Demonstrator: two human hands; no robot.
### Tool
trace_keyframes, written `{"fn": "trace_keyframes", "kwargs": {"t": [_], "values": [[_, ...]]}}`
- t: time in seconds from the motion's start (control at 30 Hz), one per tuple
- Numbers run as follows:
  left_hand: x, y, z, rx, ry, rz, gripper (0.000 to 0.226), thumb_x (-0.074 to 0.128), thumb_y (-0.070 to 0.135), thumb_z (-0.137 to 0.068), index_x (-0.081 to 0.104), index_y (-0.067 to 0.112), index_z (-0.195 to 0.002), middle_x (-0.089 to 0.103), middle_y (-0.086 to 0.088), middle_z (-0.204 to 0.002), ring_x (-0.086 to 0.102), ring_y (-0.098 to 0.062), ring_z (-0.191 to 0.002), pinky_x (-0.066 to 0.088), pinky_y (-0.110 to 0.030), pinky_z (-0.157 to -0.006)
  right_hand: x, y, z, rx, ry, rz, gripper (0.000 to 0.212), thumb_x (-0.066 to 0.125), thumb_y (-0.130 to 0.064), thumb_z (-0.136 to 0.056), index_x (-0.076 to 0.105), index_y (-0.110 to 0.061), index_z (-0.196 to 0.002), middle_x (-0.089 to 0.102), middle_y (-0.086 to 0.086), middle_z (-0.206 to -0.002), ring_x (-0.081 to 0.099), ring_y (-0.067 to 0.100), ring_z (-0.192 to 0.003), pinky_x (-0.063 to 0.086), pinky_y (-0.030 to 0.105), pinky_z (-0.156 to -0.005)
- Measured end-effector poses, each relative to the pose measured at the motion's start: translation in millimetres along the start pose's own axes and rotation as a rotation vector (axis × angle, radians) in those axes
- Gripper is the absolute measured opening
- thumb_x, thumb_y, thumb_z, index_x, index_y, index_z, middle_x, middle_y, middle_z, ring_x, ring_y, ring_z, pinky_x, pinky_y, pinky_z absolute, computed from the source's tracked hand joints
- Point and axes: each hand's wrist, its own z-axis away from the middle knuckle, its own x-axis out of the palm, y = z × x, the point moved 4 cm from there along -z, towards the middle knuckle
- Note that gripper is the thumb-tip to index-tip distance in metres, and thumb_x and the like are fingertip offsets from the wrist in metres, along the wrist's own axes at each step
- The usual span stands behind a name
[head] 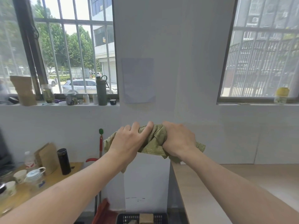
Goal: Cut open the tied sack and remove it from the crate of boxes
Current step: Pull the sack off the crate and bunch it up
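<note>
A crumpled olive-green sack (153, 143) is held up in the air in front of the white wall. My left hand (131, 139) grips its left part with fingers curled over the top. My right hand (178, 139) is closed round its right part; cloth hangs below both wrists. At the bottom edge of the view a black slotted crate (124, 218) stands on the floor, with a brown box (146, 218) showing inside it.
A light wooden table (242, 183) runs along the right. At the left a yellow table (53, 177) carries cups, a black flask (63, 161), a bottle and brown paper bags. A red-handled tool (101, 143) leans on the wall. Jars and bottles line the windowsill.
</note>
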Motion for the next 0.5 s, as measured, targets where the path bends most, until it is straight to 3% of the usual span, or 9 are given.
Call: {"fn": "trace_keyframes", "kwargs": {"t": [0.2, 0.3, 0.5], "values": [[22.7, -2.5, -0.3, -0.001, -0.096, 0.092, 0.073, 0.076, -0.006, -0.049, 0.046, 0.018, -0.111, 0.05, -0.006, -0.071, 0.049, -0.029, -0.05, 0.032, -0.033, -0.047, 32.1, 6.1, -0.1, 0.034, -0.08, -0.079, 0.022, 0.061, -0.024, -0.07, 0.049, -0.028, -0.088, 0.061, -0.008, -0.082, 0.06, 0.027, -0.079, 0.037, 0.03, -0.055], [38.2, -1.2, 5.3, 0.009, -0.158, 0.105, 0.069, 0.077, -0.003, -0.05, 0.044, 0.019, -0.106, 0.049, -0.004, -0.07, 0.048, -0.028, -0.05, 0.028, -0.032, -0.048, 51.1, 8.3, 2.2, 0.046, -0.127, -0.103, 0.021, 0.061, -0.026, -0.071, 0.05, -0.027, -0.089, 0.061, -0.007, -0.081, 0.058, 0.027, -0.076, 0.033, 0.028, -0.052], [76.8, 1.4, 33.4, 0.038, -0.231, 0.167, 0.065, 0.075, -0.004, -0.051, 0.045, 0.018, -0.105, 0.048, -0.004, -0.071, 0.046, -0.028, -0.051, 0.026, -0.032, -0.05, 93.9, 4.9, 16.5, 0.098, -0.216, -0.108, 0.022, 0.062, -0.023, -0.071, 0.052, -0.027, -0.09, 0.051, -0.01, -0.072, 0.053, 0.028, -0.073, 0.042, 0.031, -0.06]]}}
